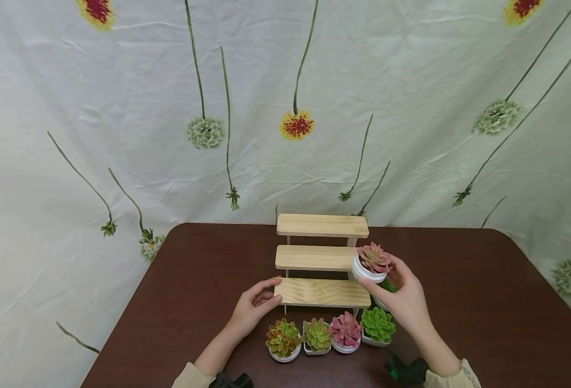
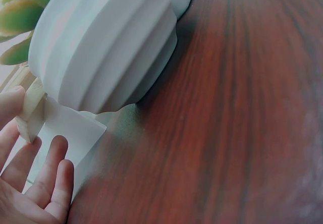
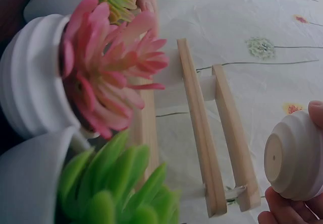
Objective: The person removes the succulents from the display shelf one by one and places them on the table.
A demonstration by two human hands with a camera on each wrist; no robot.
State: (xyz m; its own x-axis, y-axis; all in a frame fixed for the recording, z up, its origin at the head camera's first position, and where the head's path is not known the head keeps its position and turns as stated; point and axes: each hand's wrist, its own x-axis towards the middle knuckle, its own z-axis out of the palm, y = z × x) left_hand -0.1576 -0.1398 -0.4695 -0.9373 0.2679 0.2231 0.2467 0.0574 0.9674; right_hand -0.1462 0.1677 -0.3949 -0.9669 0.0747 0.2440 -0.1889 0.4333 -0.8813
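Note:
My right hand [image 1: 408, 302] holds a pink succulent in a round white pot [image 1: 370, 276], raised at the right end of the middle tier. In the right wrist view the underside of this ridged pot [image 3: 292, 156] shows between thumb and fingers. My left hand [image 1: 252, 310] pinches the left end of the lowest board of a three-tier wooden display stand [image 1: 321, 291]. The left wrist view has the thumb above that board end [image 2: 33, 108] and fingers beneath it.
In front of the stand, a row of potted succulents holds an orange-green one [image 1: 283, 337], a yellow-green one [image 1: 317, 334], a pink one [image 1: 346, 328] and a green one [image 1: 378, 324]. Another green plant [image 1: 387, 286] is partly hidden behind my right hand. A flower-print cloth [image 1: 266, 161] hangs behind the dark table [image 1: 207, 264].

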